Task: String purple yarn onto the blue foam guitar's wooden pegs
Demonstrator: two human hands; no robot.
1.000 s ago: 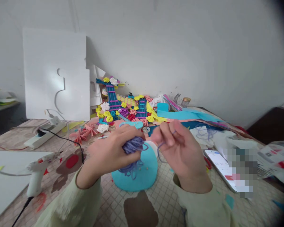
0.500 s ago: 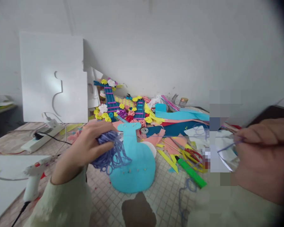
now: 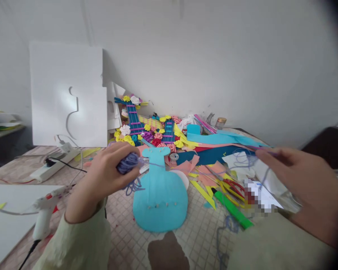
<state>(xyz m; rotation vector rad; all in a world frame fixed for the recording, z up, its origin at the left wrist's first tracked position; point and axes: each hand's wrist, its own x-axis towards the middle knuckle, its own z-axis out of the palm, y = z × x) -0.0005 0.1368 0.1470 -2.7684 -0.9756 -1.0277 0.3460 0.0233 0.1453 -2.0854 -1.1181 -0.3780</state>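
My left hand (image 3: 109, 170) is wrapped round a bundle of purple yarn (image 3: 128, 164), with some loops hanging below it. A strand runs from the bundle toward the right. My right hand (image 3: 301, 180), blurred at its edge, pinches a purple yarn strand at the far right. Between the hands lies a light blue guitar-shaped cutout (image 3: 160, 187), with a row of small pins low on its body and more on its head. Loose purple yarn (image 3: 231, 224) trails on the table, near a green marker-like tube (image 3: 233, 209).
A white glue gun (image 3: 43, 215) and a power strip (image 3: 55, 165) are at the left. White board (image 3: 50, 86) leans on the wall. Decorated paper guitars (image 3: 135, 118) with paper flowers stand behind. Scissors (image 3: 233, 187) and coloured paper scraps lie right of the cutout.
My right hand has moved a little left and its fingers have turned toward the table. Fewer yarn loops hang from my left hand. The view has shifted slightly.
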